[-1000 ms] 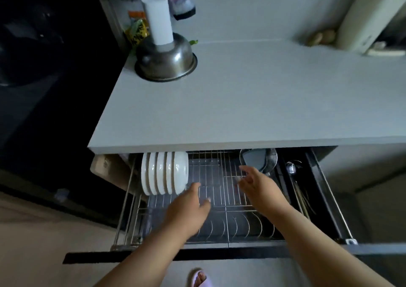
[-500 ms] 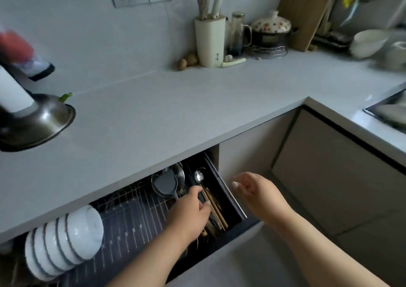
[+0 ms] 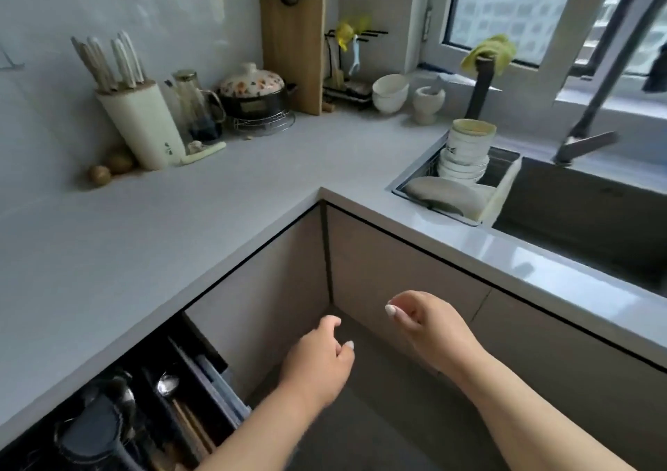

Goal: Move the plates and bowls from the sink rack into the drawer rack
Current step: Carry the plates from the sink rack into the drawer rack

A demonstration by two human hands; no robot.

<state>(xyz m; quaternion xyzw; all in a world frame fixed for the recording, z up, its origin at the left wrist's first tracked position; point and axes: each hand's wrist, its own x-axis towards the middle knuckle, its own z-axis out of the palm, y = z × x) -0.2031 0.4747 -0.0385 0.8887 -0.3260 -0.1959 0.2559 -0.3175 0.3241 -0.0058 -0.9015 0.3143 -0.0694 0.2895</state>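
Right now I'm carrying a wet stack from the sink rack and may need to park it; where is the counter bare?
The grey countertop is bare across the corner, between the white knife block and the sink rack's steel rim. Crowded: the back wall by the lidded floral pot and the stacked white bowls inside the rack.

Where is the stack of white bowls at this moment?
In the head view, the stack of white bowls stands at upper right in the sink rack, behind a grey plate.

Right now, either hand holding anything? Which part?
Nothing held. Left hand and right hand hang empty, fingers loosely curled, in front of the cabinets, apart from the stacked bowls in the sink rack.
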